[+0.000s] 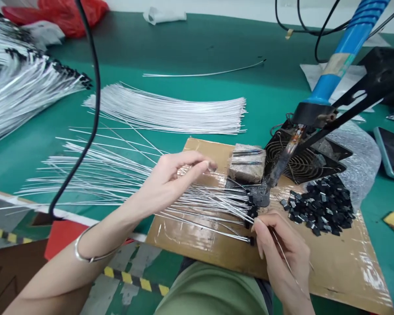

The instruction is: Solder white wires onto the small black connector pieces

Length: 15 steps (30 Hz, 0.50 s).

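Note:
My left hand (175, 177) is closed in a pinch over the bundle of white wires (118, 175); a thin white wire (228, 178) runs from its fingertips toward the iron's tip. Thumb and forefinger of my right hand (284, 253) pinch a thin silvery solder wire (284, 255), which trails down across the palm. Small black end pieces (250, 210) sit on the wires' right ends, close to the right fingertips. Just above them, the tip of a blue-handled soldering iron (331, 70) points down at a dark, grimy block (261, 197).
A heap of small black pieces (325, 203) lies on the cardboard sheet (197, 245). Behind stand a fan (302, 153) and a stone-like block (248, 170). More wires (170, 109) lie farther back, finished-looking bundles (29, 87) at left. A black cable (96, 87) hangs in front; a phone (392, 153) lies right.

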Motion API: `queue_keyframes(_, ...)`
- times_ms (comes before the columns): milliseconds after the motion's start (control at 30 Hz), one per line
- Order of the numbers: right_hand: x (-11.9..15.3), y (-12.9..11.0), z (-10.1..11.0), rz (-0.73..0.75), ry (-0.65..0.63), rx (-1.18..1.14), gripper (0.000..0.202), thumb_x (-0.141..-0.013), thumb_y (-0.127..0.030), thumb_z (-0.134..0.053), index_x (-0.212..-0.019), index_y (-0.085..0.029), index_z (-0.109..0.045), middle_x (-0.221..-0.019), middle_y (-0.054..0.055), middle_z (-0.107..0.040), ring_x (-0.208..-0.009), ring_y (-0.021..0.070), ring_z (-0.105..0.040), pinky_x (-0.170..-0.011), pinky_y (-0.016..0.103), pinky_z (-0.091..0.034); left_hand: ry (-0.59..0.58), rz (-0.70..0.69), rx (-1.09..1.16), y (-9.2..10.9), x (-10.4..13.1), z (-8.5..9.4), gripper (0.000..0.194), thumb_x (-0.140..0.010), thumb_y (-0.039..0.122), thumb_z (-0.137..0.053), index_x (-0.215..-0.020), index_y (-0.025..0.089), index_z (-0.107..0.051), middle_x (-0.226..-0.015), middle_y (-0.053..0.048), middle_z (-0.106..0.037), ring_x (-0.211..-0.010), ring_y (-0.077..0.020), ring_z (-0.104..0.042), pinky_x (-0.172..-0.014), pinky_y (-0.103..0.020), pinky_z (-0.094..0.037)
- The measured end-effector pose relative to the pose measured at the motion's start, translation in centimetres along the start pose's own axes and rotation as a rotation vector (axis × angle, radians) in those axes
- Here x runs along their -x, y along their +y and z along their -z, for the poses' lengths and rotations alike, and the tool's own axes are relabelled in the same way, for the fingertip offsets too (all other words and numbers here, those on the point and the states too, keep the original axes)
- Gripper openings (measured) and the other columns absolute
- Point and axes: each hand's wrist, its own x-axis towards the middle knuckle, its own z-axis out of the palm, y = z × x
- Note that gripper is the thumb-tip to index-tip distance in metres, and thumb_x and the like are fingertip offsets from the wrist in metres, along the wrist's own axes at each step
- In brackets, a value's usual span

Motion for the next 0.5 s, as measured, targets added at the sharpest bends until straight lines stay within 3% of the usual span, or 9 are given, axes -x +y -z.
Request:
queue_keyframes(67,0.1,0.2,-0.1,-0.026,-0.002,0.0,0.031,-0.105,-0.033,-0.057,-0.077,-0.022,-0.063,-0.07,-0.003,-0.054,-0.064,0.0117,-0.05,-0.06,0.028,-0.033,0.034,-0.061,-0.029,0.7,0.8,-0.7,0.025,-0.105,0.026,-0.055,-0.098,0.015,-0.076,-0.101,-0.006,-0.08,-0.097,-0.019,-0.073,-0.086,-0.027,-0.052)
queue_keyframes(200,0.2,0.6,-0.2,-0.012,-0.024,-0.002,0.029,-0.105,-0.032,-0.058,-0.078,-0.022,-0.065,-0.072,-0.003,-0.056,-0.066,0.012,-0.052,-0.061,0.028,-0.034,-0.229,-0.303,-0.097,2.0,2.3,-3.7,0.025,-0.1,0.012,-0.053,-0.116,0.008,-0.072,-0.112,-0.012,-0.077,-0.104,-0.0219,-0.069,-0.095,-0.032,-0.05)
queue_keyframes(267,0.2,0.8,0.0,0.018,-0.027,0.013,0.027,-0.105,-0.03,-0.058,-0.081,-0.023,-0.067,-0.072,-0.003,-0.056,-0.066,0.0115,-0.051,-0.06,0.027,-0.034,-0.326,-0.306,-0.114,2.3,2.5,-5.1,0.026,-0.1,0.011,-0.049,-0.112,0.007,-0.072,-0.102,-0.012,-0.075,-0.094,-0.0221,-0.067,-0.089,-0.034,-0.05)
queue_keyframes(367,0.1,1.4,0.4,0.098,-0.038,0.052,0.021,-0.105,-0.025,-0.059,-0.086,-0.023,-0.069,-0.072,-0.003,-0.057,-0.062,0.0101,-0.05,-0.056,0.025,-0.034,-0.375,-0.208,-0.058,2.2,2.2,-6.3,0.023,-0.1,0.012,-0.048,-0.094,0.012,-0.07,-0.074,-0.002,-0.064,-0.07,-0.0163,-0.057,-0.07,-0.03,-0.045)
queue_keyframes(500,-0.1,2.0,0.3,0.195,-0.002,0.049,0.02,-0.103,-0.021,-0.061,-0.084,-0.021,-0.069,-0.07,-0.003,-0.057,-0.059,0.0094,-0.05,-0.053,0.023,-0.035,-0.428,0.083,0.168,2.2,1.8,-6.6,0.021,-0.1,0.022,-0.051,-0.083,0.017,-0.061,-0.064,0.006,-0.045,-0.055,-0.0098,-0.038,-0.051,-0.024,-0.029)
